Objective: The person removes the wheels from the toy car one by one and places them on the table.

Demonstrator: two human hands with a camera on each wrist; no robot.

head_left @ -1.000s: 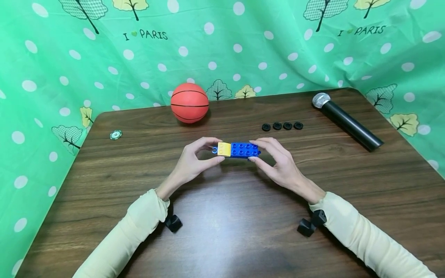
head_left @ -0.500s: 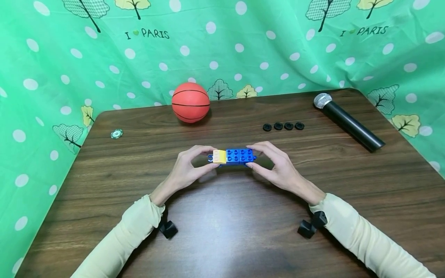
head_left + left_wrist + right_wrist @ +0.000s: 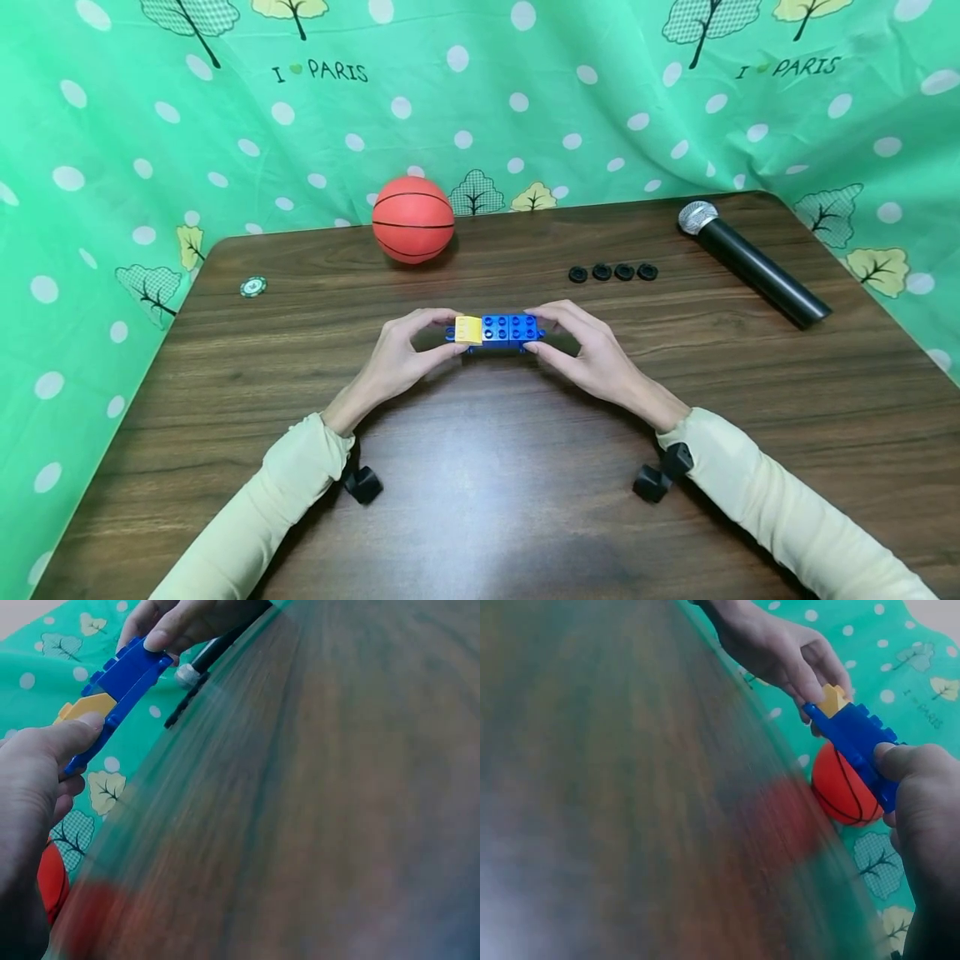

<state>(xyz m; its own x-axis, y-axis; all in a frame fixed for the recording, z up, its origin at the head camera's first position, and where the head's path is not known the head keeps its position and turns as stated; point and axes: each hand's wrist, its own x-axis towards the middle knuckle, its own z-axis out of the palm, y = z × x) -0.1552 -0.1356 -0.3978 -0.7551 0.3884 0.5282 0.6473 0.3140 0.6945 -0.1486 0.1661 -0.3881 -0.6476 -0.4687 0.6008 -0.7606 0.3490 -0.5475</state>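
Observation:
A toy brick car point(image 3: 497, 331) is held between both hands in front of the basketball. It has a blue base with small hooks at its ends, a yellow sloped brick point(image 3: 468, 331) on the left and blue studded bricks point(image 3: 510, 328) on the right. My left hand point(image 3: 399, 357) pinches the yellow end between thumb and fingers. At the blue end, my right hand point(image 3: 588, 357) pinches the car the same way. Both wrist views show the blue base point(image 3: 112, 731) from the side, raised over the table, with thumbs on its near side.
Behind the hands, an orange-red toy basketball point(image 3: 413, 219) sits at the table's back edge. Several small black wheel-like rings point(image 3: 612, 272) lie in a row. A microphone point(image 3: 757, 267) lies at the right, a green-and-white chip point(image 3: 252, 287) at the left. A green curtain point(image 3: 480, 83) hangs behind.
Both hands have shifted the car a little to the left, first toward the body and then slightly back. The grips stay the same. The objects on the table have not been moved.

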